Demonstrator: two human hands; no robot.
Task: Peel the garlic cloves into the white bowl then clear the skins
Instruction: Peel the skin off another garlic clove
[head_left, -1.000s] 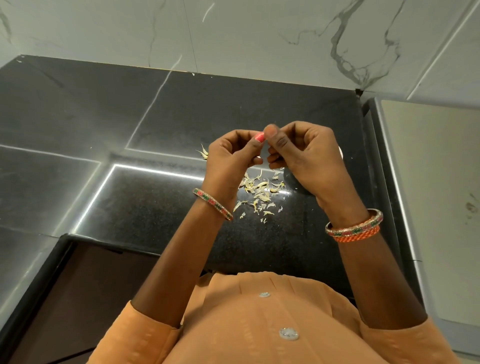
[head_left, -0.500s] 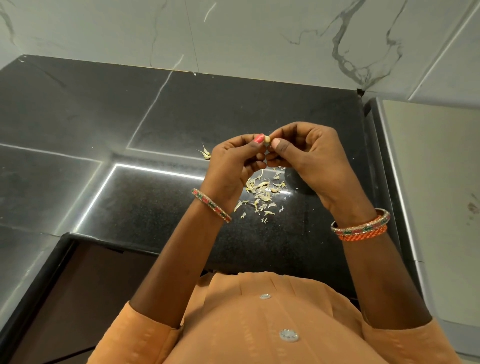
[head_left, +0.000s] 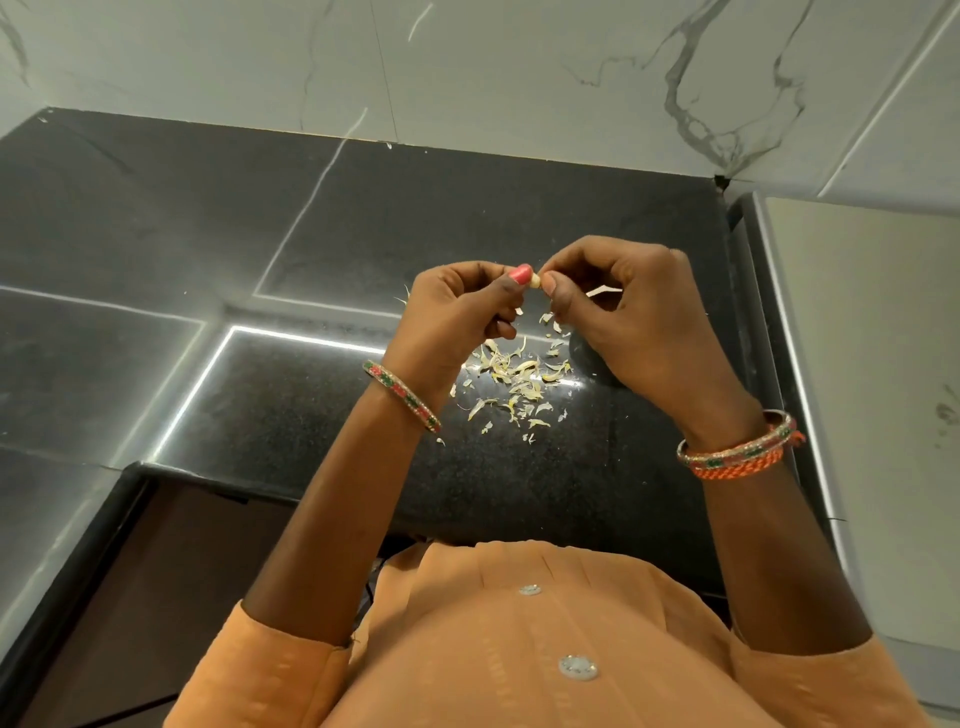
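A dark speckled stone counter (head_left: 291, 415) runs beneath the hands, backed by a wall of pale marble-veined tiles (head_left: 519, 67), with a light grey surface (head_left: 883, 364) to the right of the right hand. Both hands are raised above the counter, close together. The left hand (head_left: 457, 322) has its fingers curled, and its thumb, with a pink nail, presses against a small pale garlic clove (head_left: 534, 282). The right hand (head_left: 628, 317) meets it from the other side, thumb and forefinger pinching the same clove, the other fingers curled in. The clove sits just between the two thumbs. Below the hands, scattered on the counter, lie the garlic skins (head_left: 514, 384), thin pale flakes in a loose heap, with a few strays toward the left wrist. Only a thin white sliver shows behind the right hand's fingers; whether it is the bowl cannot be told. Bangles (head_left: 402, 395) circle each wrist, and an orange garment (head_left: 519, 649) fills the near edge.
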